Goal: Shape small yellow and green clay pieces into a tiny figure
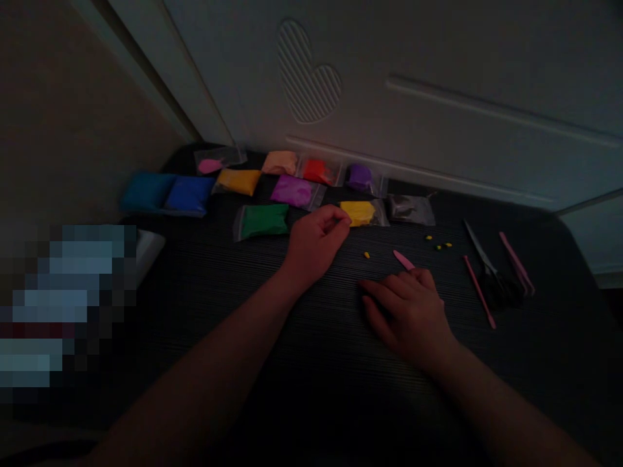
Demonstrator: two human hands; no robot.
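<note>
My left hand is closed in a pinch beside the bag of yellow clay. Whatever its fingertips hold, if anything, is too small to make out. My right hand rests low over the dark table, thumb and index finger slightly apart. From its curled outer fingers sticks the pointed end of a pink modelling tool; most of the tool is hidden by the hand. A tiny yellow piece lies between the two hands. Farther right are several tiny yellow-and-dark pieces.
Scissors lie at the right between a thin pink stick and another pink tool. Several clay bags, including green, blue and black, line the back. A white panel rises behind. A blurred-out object stands left.
</note>
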